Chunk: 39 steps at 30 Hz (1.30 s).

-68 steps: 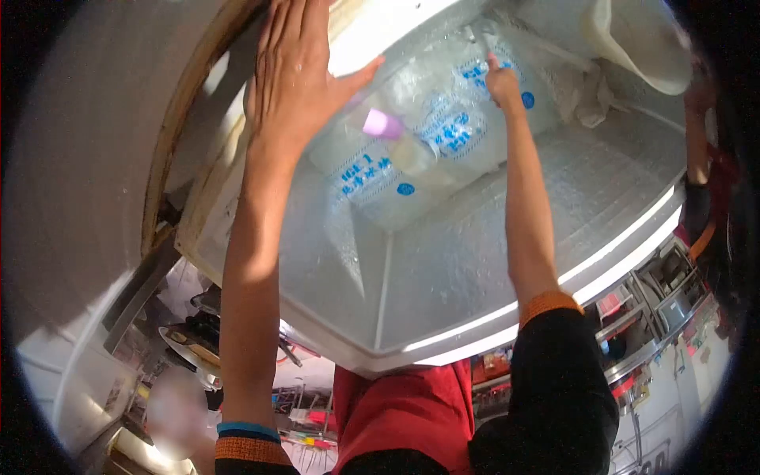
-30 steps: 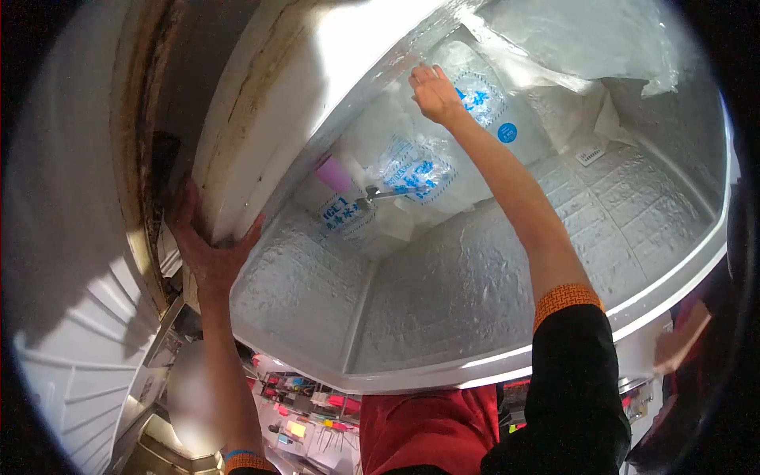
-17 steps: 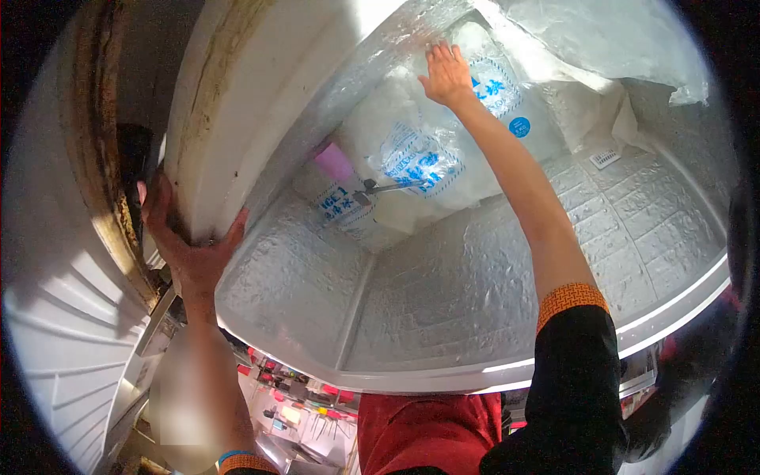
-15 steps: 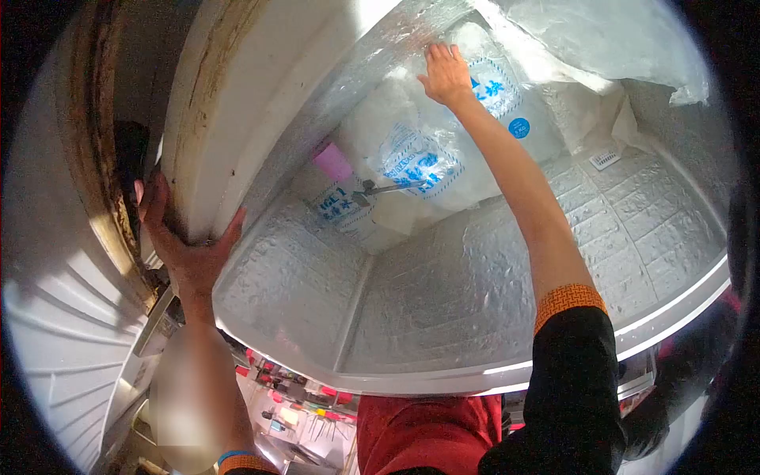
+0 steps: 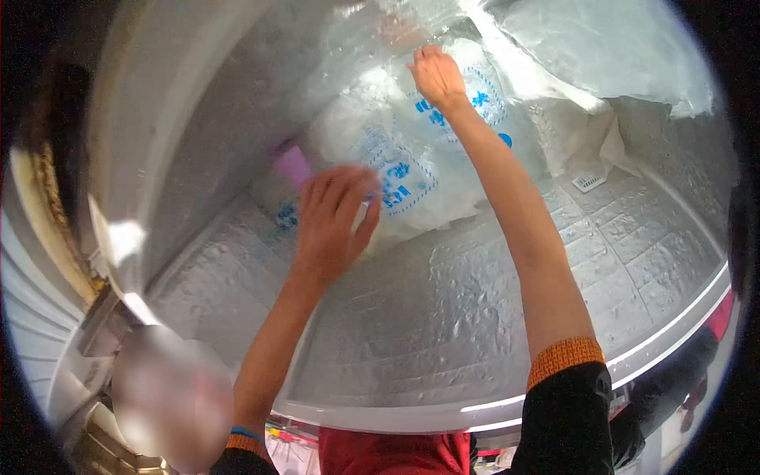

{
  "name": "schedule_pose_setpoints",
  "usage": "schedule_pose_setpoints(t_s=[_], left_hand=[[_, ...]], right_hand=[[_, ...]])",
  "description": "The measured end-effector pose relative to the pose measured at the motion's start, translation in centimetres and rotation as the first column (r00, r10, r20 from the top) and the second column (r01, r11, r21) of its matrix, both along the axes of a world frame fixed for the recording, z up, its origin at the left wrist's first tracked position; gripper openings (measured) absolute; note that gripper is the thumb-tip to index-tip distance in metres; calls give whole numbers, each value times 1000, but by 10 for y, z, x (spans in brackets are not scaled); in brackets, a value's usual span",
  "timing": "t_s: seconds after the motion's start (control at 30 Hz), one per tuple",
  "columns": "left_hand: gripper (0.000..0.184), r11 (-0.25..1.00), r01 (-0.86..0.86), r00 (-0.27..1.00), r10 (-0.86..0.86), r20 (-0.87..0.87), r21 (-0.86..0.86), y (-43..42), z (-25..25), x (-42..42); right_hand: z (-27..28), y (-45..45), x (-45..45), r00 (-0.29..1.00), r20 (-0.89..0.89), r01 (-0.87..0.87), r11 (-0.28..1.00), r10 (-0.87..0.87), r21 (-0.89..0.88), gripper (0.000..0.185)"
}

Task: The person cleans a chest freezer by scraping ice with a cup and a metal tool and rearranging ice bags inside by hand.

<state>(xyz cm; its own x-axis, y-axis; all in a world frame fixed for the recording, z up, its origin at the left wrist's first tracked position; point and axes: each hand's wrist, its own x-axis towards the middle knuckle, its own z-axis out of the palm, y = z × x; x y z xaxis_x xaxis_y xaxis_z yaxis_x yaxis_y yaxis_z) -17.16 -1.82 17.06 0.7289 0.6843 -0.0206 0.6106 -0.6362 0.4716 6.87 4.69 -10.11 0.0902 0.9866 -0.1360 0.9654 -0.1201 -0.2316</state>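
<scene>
Bags with blue print lie inside a deep grey-walled chest (image 5: 475, 317). At the far end my right hand (image 5: 439, 77) has its fingers curled down on the top of the back bag (image 5: 467, 119); the fingertips are partly hidden. My left hand (image 5: 336, 218), blurred, hangs over the front bag (image 5: 408, 186), palm down, thumb apart from loosely bent fingers, with nothing visible in it. Just beyond its fingers, to the left, a pink-purple cup-like object (image 5: 291, 165) leans on the bags. The metal tool seen earlier is not visible.
A large clear plastic sheet or bag (image 5: 609, 51) fills the upper right. Below it is crumpled white wrapping (image 5: 574, 138) with a barcode label (image 5: 589, 183). The chest's front rim (image 5: 372, 418) runs close to my body. Part of another person (image 5: 673, 388) shows at the lower right.
My left hand has let go of the chest's left edge and moved right, over the bags. My right hand's fingers, flat before, are now curled, and the back bag's print has shifted. The view has moved.
</scene>
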Motion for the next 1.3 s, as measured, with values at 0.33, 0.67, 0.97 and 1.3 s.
schedule_pose_setpoints(t_s=[0.33,0.67,0.97,1.3], left_hand=[[37,996,6,976,15,-216,93,64,-227,87],[36,972,78,926,12,-378,222,72,-252,95],[39,966,109,915,-5,-404,234,78,-245,111],[37,989,-44,957,83,-277,141,67,-242,120]], right_hand=[[32,17,25,949,48,-291,924,312,-247,43],[38,7,22,953,-45,-301,921,299,-247,35],[67,2,68,990,-44,-124,983,131,139,40],[14,4,89,985,-152,57,981,-86,-184,58]])
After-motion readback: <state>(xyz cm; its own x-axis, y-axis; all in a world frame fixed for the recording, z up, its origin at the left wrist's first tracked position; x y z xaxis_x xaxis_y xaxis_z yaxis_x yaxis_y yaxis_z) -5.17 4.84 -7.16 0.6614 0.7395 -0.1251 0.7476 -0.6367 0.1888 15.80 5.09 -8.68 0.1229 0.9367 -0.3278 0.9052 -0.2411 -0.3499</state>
